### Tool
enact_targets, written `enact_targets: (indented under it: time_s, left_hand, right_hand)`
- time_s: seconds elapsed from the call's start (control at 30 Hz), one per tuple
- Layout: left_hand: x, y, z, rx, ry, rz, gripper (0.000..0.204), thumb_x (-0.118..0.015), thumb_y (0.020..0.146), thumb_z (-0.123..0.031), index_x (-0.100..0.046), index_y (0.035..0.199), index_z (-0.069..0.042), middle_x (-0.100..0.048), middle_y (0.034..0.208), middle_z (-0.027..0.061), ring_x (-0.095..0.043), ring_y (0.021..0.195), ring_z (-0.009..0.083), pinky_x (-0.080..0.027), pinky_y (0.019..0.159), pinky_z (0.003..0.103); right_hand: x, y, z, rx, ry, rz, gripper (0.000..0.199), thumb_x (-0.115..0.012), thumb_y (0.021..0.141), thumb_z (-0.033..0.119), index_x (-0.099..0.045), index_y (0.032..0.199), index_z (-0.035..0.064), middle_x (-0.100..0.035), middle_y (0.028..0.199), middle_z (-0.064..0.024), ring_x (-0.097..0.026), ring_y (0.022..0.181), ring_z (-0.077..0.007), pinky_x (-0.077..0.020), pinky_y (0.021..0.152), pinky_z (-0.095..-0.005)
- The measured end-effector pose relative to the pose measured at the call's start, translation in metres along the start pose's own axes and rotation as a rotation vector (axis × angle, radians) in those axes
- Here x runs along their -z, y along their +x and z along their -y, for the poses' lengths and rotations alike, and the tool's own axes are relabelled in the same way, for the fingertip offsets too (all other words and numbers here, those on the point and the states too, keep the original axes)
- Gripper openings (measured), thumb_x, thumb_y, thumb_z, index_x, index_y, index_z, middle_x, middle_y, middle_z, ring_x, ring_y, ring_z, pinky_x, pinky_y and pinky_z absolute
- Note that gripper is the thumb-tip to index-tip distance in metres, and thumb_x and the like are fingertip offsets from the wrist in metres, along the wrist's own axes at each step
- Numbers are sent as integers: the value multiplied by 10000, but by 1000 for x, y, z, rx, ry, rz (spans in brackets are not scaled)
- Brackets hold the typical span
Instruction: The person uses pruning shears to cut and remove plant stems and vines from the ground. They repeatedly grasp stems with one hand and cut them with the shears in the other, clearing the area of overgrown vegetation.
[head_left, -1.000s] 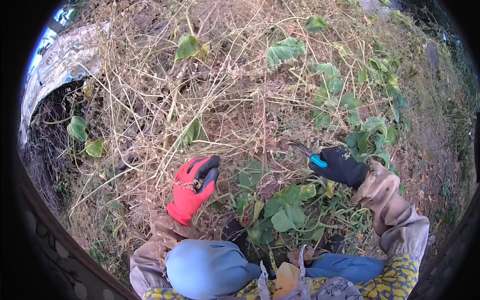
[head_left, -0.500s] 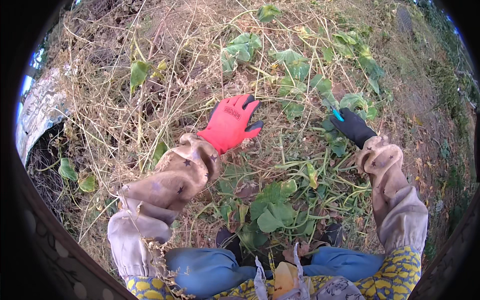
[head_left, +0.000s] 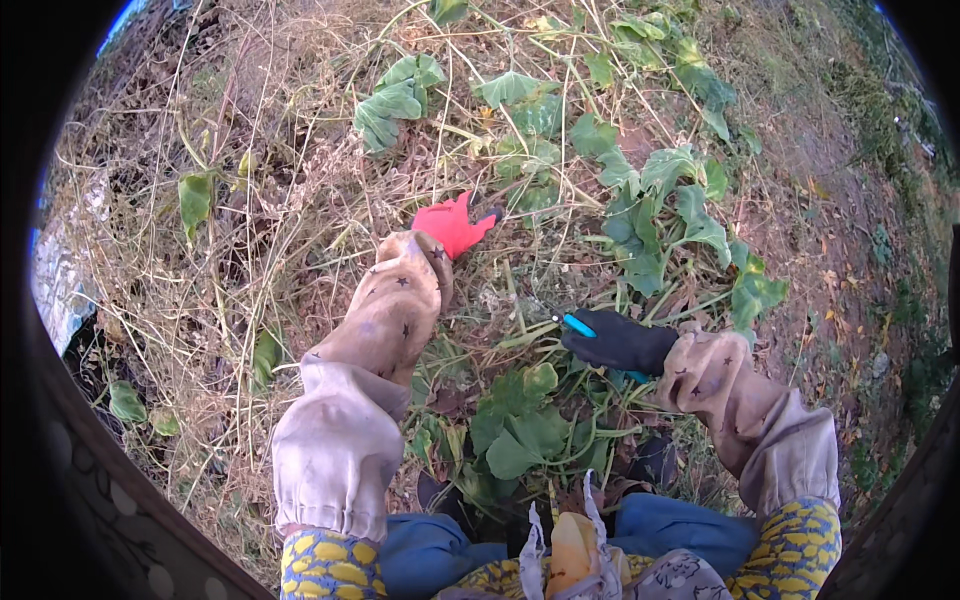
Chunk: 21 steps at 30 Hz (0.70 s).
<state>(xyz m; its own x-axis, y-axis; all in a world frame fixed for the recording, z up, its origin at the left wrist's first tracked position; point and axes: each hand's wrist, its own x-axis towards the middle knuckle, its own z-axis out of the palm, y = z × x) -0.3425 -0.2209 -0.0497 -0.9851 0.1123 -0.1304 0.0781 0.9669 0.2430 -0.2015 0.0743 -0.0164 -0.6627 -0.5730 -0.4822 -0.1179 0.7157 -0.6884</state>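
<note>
My left hand (head_left: 455,226), in a red glove with dark fingertips, reaches low among dry stems and vines. Its thumb and a finger show apart, with the other fingers partly hidden. To the right and nearer to me, my right hand (head_left: 618,342), in a black glove, is closed around pruning shears with teal handles (head_left: 578,325). The small blades point left, close to pale green vine stems (head_left: 530,338). Large green leaves (head_left: 525,430) lie below, between my hands and my legs. More leafy vine (head_left: 640,220) spreads just beyond my right hand.
Dry tangled stalks (head_left: 240,260) cover the left side. Broad leaves (head_left: 390,105) grow farther ahead. A pale, rough-surfaced object (head_left: 60,290) stands at the left edge. Brown ground with leaf litter (head_left: 800,290) runs along the right.
My right hand has come nearer and to the left with the shears, down to the stems. My left hand has sunk lower into the vines. The view has shifted to the right.
</note>
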Motion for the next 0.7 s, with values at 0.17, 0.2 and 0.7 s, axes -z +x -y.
enact_targets:
  time_s: [0.17,0.2,0.7]
  left_hand:
    - [-28,-21,31,-33,-39,-49,596,-552,892,-589,-551,1312,-166,-705,1037,173,-672,934,380,-524,828,448]
    - [-26,-27,29,9,-22,22,582,-548,897,-582,-556,1298,-161,-705,1016,178,-672,914,390,-527,806,456]
    - [-42,-91,49,-166,12,-128,535,-570,912,-530,-581,1252,-117,-704,841,149,-667,726,378,-520,663,486]
  right_hand:
    - [0,-13,-8,-116,-232,136,495,-603,907,498,-541,1084,40,-652,938,-239,-637,937,-428,-482,800,-496]
    - [1,-19,-14,-101,-246,169,501,-601,905,509,-543,1081,43,-654,945,-235,-641,936,-421,-484,797,-493]
    - [102,-89,-54,-242,-172,-367,447,-581,948,451,-568,1172,64,-648,1020,-197,-631,949,-357,-478,838,-445]
